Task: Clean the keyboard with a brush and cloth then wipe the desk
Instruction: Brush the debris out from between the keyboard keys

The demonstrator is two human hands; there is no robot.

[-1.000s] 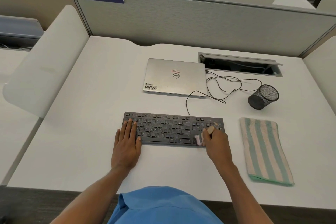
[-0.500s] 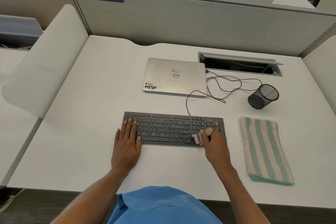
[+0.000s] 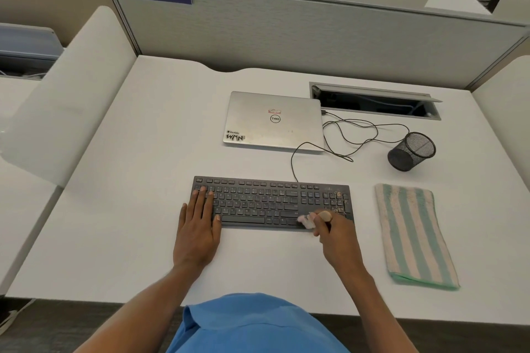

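Brush point(image 3: 312, 218) work at four o'clock corner of keyboard point(image 3: 266, 203): light, seemingly soft-bristled, gripped by handle in right hand point(image 3: 339, 241); left hand point(image 3: 198, 228) flat, steadying nine o'clock end.

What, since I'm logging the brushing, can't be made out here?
Head view only.
brush: bristles motion-blurred, handle mostly hidden in the right hand.
keyboard: legends too small; some left keys under the left hand.
cable tray: inside too dark.

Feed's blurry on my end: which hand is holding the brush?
The right hand grips the brush at the front edge of the keyboard, toward its right end; the left hand lies flat on the left end, fingers straight, holding nothing.
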